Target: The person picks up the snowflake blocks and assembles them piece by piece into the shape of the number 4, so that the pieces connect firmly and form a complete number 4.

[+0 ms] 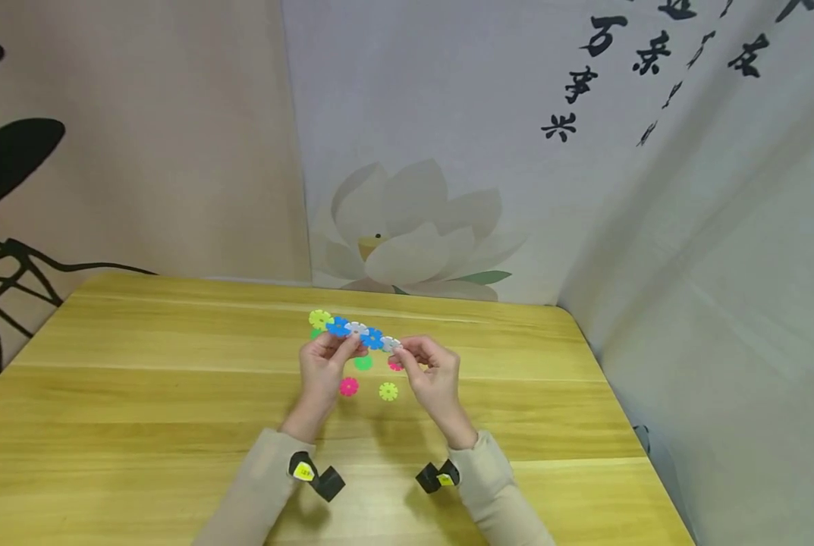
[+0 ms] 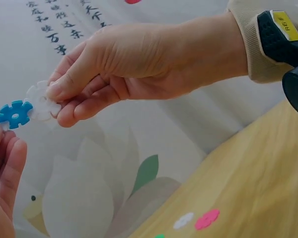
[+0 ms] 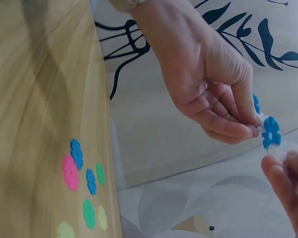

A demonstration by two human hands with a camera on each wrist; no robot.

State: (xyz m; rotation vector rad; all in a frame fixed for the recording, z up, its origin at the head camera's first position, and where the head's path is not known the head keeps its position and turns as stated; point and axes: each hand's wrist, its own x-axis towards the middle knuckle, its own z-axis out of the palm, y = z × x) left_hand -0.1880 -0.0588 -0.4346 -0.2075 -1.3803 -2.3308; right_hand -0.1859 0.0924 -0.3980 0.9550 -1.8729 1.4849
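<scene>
A chain of notched plastic snowflake discs is held up above the table: a yellow disc (image 1: 320, 319) at the left end, then blue, white, blue (image 1: 373, 338) and white. My left hand (image 1: 320, 374) pinches the white disc (image 3: 283, 149) in the middle between thumb and fingers. With thumb and fingertips my right hand (image 1: 438, 381) grips the end white disc (image 2: 40, 100), which joins the blue disc (image 2: 15, 115). In the right wrist view, the left hand hides part of the chain.
Loose discs lie on the wooden table (image 1: 174, 364) below the hands, among them a pink disc (image 1: 348, 387), a yellow-green disc (image 1: 388, 391) and a green disc (image 1: 363, 363). More blue discs (image 3: 91, 181) show in the right wrist view. A printed curtain (image 1: 434, 114) hangs behind the table.
</scene>
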